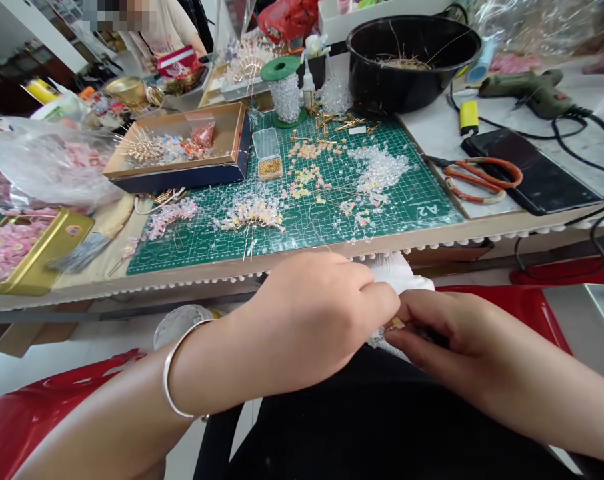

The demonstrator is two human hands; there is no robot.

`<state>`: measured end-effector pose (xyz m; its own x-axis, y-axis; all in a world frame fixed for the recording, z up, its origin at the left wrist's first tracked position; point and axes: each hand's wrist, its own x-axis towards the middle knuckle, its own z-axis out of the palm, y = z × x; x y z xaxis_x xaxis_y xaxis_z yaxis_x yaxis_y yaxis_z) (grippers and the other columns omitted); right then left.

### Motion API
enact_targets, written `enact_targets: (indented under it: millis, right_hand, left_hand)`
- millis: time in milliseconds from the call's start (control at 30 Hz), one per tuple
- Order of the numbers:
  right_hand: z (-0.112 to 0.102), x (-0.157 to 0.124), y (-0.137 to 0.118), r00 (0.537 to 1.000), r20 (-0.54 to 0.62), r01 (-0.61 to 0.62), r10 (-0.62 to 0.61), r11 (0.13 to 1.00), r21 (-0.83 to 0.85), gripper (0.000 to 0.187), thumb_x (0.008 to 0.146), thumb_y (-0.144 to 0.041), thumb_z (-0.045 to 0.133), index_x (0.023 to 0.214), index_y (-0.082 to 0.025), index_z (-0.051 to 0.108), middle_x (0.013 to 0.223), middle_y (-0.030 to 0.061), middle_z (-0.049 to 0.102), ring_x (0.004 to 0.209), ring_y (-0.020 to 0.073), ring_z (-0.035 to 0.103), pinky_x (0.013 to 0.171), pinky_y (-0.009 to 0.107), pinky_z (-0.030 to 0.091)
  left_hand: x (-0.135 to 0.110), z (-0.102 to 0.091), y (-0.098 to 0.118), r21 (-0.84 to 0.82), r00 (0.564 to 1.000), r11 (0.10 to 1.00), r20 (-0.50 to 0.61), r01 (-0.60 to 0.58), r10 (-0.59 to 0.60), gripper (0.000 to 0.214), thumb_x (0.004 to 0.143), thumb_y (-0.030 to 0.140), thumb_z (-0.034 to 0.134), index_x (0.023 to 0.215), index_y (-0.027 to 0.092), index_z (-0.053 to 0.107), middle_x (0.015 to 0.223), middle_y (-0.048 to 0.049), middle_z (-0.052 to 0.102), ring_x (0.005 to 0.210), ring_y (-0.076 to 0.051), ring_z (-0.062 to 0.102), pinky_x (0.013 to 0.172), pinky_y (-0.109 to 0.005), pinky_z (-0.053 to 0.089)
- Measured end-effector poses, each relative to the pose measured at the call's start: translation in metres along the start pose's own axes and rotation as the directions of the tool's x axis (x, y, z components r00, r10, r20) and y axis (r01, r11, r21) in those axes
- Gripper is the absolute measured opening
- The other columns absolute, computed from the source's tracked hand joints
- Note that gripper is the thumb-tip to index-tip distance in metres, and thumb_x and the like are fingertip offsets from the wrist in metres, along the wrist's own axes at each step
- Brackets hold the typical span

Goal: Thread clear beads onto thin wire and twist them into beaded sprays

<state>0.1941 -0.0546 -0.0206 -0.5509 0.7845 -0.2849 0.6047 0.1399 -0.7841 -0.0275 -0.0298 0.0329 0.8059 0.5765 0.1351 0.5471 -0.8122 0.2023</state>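
Note:
Above my lap, in front of the table edge, my two hands meet. My left hand (322, 313), with a bangle at the wrist, is closed with its back to me. Its fingertips and whatever they hold are hidden. Beside it my right hand (447, 327) is closed in a pinch on a beaded flower piece (396, 325), of which only a yellowish flower and clear beads show. On the green cutting mat (207, 250) lie a beaded flower hair ornament (252, 213) with metal prongs, a pink one (172, 217), small yellow and pink flowers (307, 183) and clear beads (379, 173).
Behind the mat stand a spool of clear beads (285, 93) and a black bowl (412, 80). Orange-handled scissors (482, 177), a phone (537, 170) and a corded glue gun (529, 90) lie right. An ornament box (182, 173) sits left. Another person (167, 30) is across.

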Motion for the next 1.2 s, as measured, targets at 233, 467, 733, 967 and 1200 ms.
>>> enact_targets:
  millis: [233,467,733,967,1200]
  right_hand:
    - [-0.004,-0.008,0.001,0.987,0.140,0.085,-0.078,0.995,-0.043,0.023,0.100,-0.035,0.050,0.081,-0.027,0.060,0.071,-0.0019,0.066,0.058,0.0150,0.057,0.049,0.026,0.041]
    - [-0.009,-0.014,-0.010,0.962,0.167,0.231,-0.214,0.969,-0.091,0.015,0.095,-0.023,0.056,0.086,-0.028,0.067,0.081,0.0006,0.073,0.067,0.0177,0.067,0.053,0.026,0.047]
    - [-0.010,-0.015,-0.006,0.906,-0.085,0.414,-0.414,0.910,-0.020,0.013,0.090,-0.017,0.063,0.091,-0.030,0.063,0.077,-0.0041,0.073,0.066,0.0132,0.069,0.061,0.021,0.054]
    - [-0.006,-0.003,0.008,0.832,-0.455,0.424,-0.317,0.892,0.154,0.009,0.091,-0.020,0.066,0.086,-0.028,0.064,0.062,-0.0041,0.065,0.047,0.0125,0.059,0.042,0.020,0.047]
    - [0.012,0.010,0.013,0.803,-0.578,0.342,-0.144,0.906,0.250,0.012,0.100,-0.031,0.058,0.088,-0.028,0.058,0.062,-0.0051,0.062,0.048,0.0125,0.058,0.041,0.021,0.047]
  left_hand:
    - [0.015,-0.009,-0.010,-0.283,0.960,0.950,0.276,0.135,-0.055,0.017,0.088,0.013,0.057,0.078,0.022,0.067,0.069,0.0002,0.066,0.064,-0.017,0.058,0.055,-0.030,0.030]
    - [0.036,-0.009,-0.031,-0.644,0.877,0.708,0.476,0.291,0.073,0.021,0.079,0.006,0.068,0.066,0.023,0.072,0.062,0.0046,0.064,0.052,-0.012,0.055,0.046,-0.023,0.036]
    - [0.047,0.040,-0.061,-0.783,0.605,0.154,0.574,0.602,0.553,0.009,0.080,0.020,0.073,0.072,0.023,0.075,0.057,0.0003,0.062,0.044,-0.013,0.046,0.040,-0.026,0.028]
    - [0.019,0.086,-0.054,-0.762,0.817,-0.333,0.426,0.556,0.389,0.020,0.081,0.033,0.080,0.090,0.016,0.075,0.076,-0.0019,0.065,0.046,-0.005,0.032,0.042,-0.023,0.020]
    - [0.004,0.095,-0.013,-0.775,0.925,-0.514,0.364,0.367,0.112,0.024,0.083,0.035,0.079,0.083,0.012,0.074,0.055,0.0049,0.042,0.048,-0.006,0.027,0.045,-0.026,0.014]
